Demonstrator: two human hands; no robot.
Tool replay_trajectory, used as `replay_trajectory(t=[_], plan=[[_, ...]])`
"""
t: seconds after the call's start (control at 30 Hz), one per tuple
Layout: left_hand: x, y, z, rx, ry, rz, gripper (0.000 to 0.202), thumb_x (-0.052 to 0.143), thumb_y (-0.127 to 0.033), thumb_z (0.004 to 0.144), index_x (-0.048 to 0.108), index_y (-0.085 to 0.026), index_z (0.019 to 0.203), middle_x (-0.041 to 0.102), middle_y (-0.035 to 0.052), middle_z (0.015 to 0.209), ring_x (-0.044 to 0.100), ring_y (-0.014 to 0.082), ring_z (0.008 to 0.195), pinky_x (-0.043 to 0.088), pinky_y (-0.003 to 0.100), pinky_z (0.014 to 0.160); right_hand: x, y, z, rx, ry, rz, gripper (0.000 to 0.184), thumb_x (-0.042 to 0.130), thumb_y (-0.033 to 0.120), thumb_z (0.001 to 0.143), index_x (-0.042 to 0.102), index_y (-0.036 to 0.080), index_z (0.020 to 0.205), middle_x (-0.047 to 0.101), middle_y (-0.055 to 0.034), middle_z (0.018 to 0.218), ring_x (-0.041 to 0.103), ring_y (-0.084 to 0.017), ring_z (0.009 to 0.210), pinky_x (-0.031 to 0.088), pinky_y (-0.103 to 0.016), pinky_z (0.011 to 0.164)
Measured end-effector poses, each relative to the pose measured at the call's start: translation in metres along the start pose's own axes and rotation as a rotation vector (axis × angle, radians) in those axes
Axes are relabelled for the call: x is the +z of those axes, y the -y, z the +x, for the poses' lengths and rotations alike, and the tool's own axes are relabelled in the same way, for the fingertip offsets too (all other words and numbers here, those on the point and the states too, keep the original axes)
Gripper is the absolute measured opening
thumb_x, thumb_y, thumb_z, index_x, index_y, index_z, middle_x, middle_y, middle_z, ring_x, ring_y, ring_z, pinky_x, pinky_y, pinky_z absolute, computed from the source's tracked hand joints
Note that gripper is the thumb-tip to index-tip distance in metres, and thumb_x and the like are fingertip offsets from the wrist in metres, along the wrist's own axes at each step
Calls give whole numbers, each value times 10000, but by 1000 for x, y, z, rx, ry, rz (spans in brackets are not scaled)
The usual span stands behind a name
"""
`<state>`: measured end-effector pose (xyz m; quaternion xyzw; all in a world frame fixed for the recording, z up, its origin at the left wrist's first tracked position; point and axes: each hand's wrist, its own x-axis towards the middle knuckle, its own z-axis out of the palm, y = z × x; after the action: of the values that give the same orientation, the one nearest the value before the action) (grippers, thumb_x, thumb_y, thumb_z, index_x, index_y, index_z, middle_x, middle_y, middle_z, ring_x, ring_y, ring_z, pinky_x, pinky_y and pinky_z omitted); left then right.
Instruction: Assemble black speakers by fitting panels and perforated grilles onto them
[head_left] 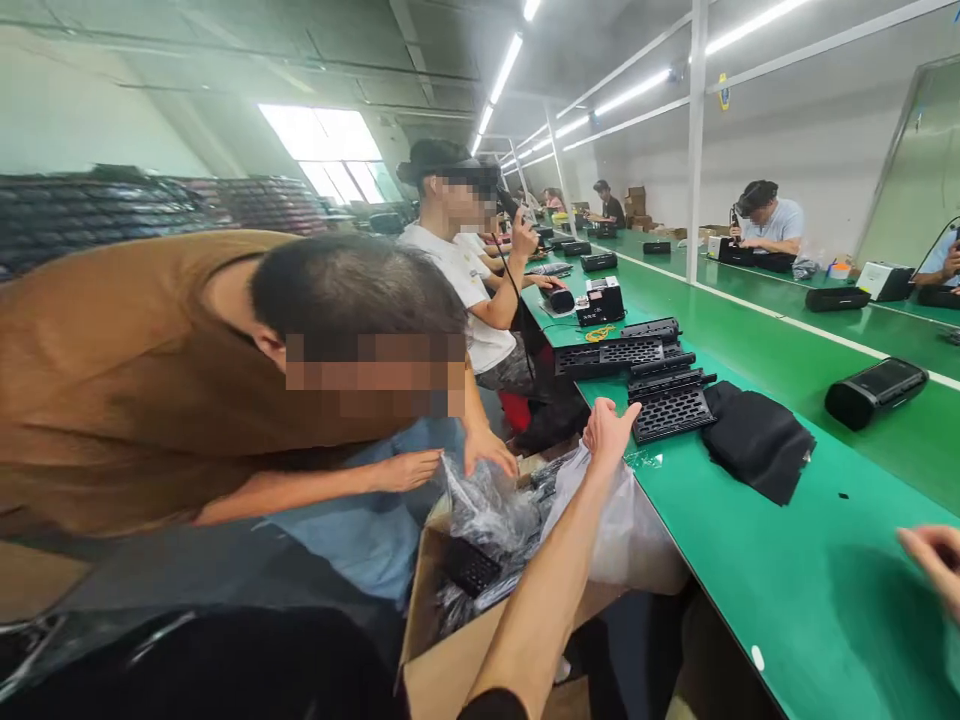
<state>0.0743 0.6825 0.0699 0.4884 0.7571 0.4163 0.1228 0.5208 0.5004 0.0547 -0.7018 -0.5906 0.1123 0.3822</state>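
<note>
My left hand (611, 432) reaches over the carton, its fingers half-curled and the thumb apart, with nothing visible in its grasp. Its thumb is close to the edge of a black perforated speaker grille (673, 412) on the green bench; contact is unclear. Below the wrist, a white plastic bag (626, 520) hangs over the side of the cardboard box (457, 665). At the right edge, my right hand (936, 568) is cut off by the frame. Its visible fingers are loosely bent and apart above the bench, and they hold nothing visible.
Black cloth pieces (761, 440) lie beside the grilles. A black speaker (876, 392) sits on the green bench (750, 545). To the left, a co-worker in a brown shirt (135, 400) leans close, hands at clear plastic wrap (487, 505) in the box. Other people sit along the bench.
</note>
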Motion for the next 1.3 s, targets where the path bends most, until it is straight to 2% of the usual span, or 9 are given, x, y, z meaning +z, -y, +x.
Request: replay_trajectory(t=[0.17, 0.37, 0.5, 0.67, 0.93, 1.03, 1.13, 1.23, 1.3], plan=[[0, 19, 35, 28, 160, -3, 334, 803, -475, 805, 620, -221, 690, 717, 35, 756, 676, 251, 872, 452, 320, 769, 92, 72, 34, -115, 260, -93, 303, 584, 502, 947, 657, 226, 847, 719, -66, 899, 654, -232, 800, 521, -354, 733], [-7, 29, 38, 121, 232, -264, 500, 632, -675, 886, 610, -192, 759, 565, -40, 625, 535, 142, 581, 464, 294, 634, 114, 70, 72, -8, 335, -97, 272, 667, 427, 1027, 677, 175, 925, 690, -28, 930, 657, -186, 839, 553, -376, 823], [-29, 22, 29, 124, 218, -497, 621, 563, -842, 719, 551, -223, 771, 541, -41, 619, 503, 140, 538, 440, 273, 541, 88, 60, 79, 31, 319, 68, 347, 651, 491, 1029, 672, 173, 894, 668, -6, 857, 645, -178, 786, 547, -358, 787], [-47, 2, -33, 137, 383, -687, 582, 716, -768, 655, 521, -224, 725, 506, -56, 600, 454, 113, 526, 413, 239, 498, 1, 45, 58, 141, 219, 368, 561, 596, 720, 947, 618, 194, 751, 590, 6, 705, 552, -167, 670, 479, -302, 652], [7, -65, -223, 114, 1318, -593, 451, 636, -650, 835, 495, -232, 736, 524, -56, 568, 528, 136, 474, 467, 265, 497, -131, 47, -60, 422, 126, 787, 531, 815, 702, 800, 801, 211, 1001, 763, -104, 1034, 707, -251, 952, 611, -377, 870], [5, -89, -243, 382, 1158, -314, 265, 611, -468, 862, 562, -227, 763, 638, 6, 685, 620, 188, 596, 529, 332, 630, -140, 54, -97, 518, 185, 1021, 418, 903, 570, 780, 842, 233, 1021, 776, -77, 983, 698, -186, 837, 603, -275, 776], [-5, -113, -243, 607, 943, -384, 361, 674, -382, 837, 668, -218, 1159, 713, 125, 1185, 682, 282, 1045, 532, 432, 953, -127, 64, -120, 493, 283, 1139, 379, 883, 549, 816, 850, 256, 1054, 784, -80, 974, 692, -182, 793, 591, -278, 749], [-2, -137, -245, 632, 1246, -747, 750, 742, -451, 820, 493, -217, 1487, 612, 161, 1449, 579, 305, 1318, 454, 438, 1108, -107, 73, -130, 447, 394, 1212, 487, 868, 607, 803, 834, 256, 1138, 786, -120, 1119, 723, -243, 883, 588, -359, 820], [7, -148, -247, 531, 1505, -824, 672, 753, -483, 811, 583, -189, 1390, 718, 132, 1234, 656, 277, 1154, 502, 395, 1002, -97, 72, -132, 451, 423, 1249, 512, 869, 617, 795, 825, 252, 1150, 778, -127, 1174, 732, -267, 960, 574, -391, 898]])
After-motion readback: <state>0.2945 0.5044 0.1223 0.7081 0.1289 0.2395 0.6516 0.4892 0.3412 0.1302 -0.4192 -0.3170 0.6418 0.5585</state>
